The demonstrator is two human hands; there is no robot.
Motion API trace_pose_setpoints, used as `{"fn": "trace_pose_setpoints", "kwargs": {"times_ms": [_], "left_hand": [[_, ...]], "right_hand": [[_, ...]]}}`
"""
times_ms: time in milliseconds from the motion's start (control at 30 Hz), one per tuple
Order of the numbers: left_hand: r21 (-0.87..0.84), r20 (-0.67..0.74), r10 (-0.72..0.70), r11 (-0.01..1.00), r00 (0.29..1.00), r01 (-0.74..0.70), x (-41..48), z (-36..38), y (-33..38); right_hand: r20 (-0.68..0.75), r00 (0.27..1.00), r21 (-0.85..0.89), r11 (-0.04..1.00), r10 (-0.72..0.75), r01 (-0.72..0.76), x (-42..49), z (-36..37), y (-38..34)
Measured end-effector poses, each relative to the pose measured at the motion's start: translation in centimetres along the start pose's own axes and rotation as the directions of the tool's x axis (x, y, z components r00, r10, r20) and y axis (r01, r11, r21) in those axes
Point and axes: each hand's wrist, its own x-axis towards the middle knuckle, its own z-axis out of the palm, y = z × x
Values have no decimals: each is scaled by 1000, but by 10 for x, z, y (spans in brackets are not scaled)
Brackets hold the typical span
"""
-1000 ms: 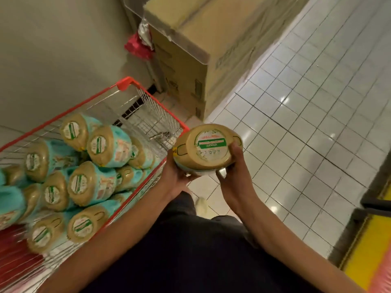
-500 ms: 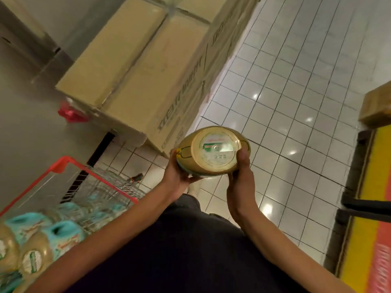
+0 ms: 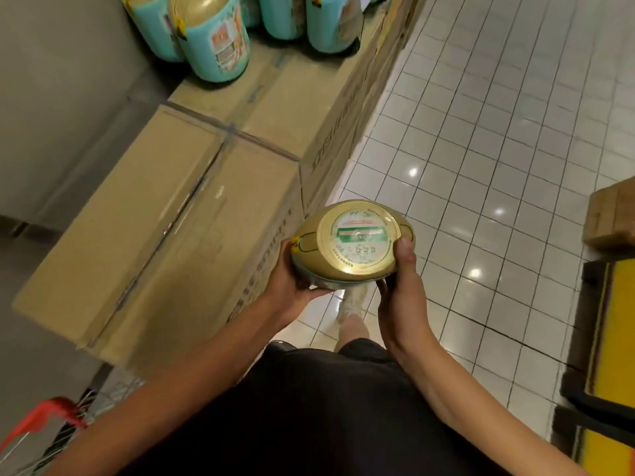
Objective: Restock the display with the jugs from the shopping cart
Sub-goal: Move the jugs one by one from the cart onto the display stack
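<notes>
The jug (image 3: 354, 242), its gold labelled end toward the camera, is held in the air above the floor (image 3: 481, 132), just beside the boxes (image 3: 171, 218). The left hand (image 3: 292, 286) cups one side and the right hand (image 3: 402, 290) grips the other, thumb on top. Teal jugs (image 3: 213, 39) stand on the far boxes. The cart (image 3: 51, 410) shows a red corner at lower left.

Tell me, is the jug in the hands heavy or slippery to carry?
Probably heavy: the left hand and right hand both cradle the jug. Its glossy surface may be slippery. It looks stiff; the grip leaves no visible dent.
</notes>
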Motion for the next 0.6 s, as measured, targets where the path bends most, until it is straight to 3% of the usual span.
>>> {"fn": "trace_pose_setpoints", "kwargs": {"times_ms": [200, 433, 600], "left_hand": [[-138, -49, 27, 990, 998, -34, 82, 56, 72], [-267, -182, 129, 948, 975, -175, 134, 103, 159], [-362, -322, 53, 916, 945, -175, 158, 110, 217]], "right_hand": [[176, 984, -44, 998, 42, -35, 135, -1, -65], [410, 907, -113, 992, 99, -57, 262, 44, -124], [485, 862, -148, 986, 145, -82, 331, 96, -137]]}}
